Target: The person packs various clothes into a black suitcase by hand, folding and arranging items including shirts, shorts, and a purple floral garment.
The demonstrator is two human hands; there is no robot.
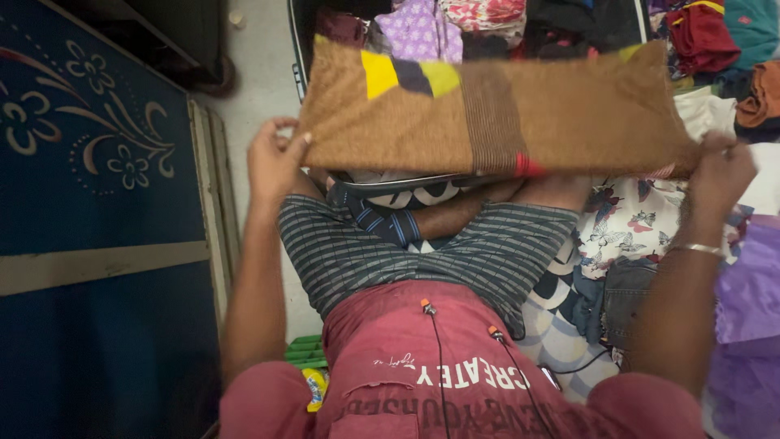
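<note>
A folded brown cloth [569, 114] with yellow, dark and red patches is stretched flat between my two hands above my lap. My left hand [275, 158] pinches its left edge. My right hand [719, 175], with a metal bangle on the wrist, grips its right edge. Below the cloth are my grey striped shorts [422, 260] and red shirt [455, 374].
A pile of mixed clothes [487, 20] lies beyond the cloth. Patterned fabrics [634, 223] and a purple cloth [751, 301] lie at my right. A dark blue floral mat [89, 179] covers the floor on the left. A green object [305, 351] sits by my left side.
</note>
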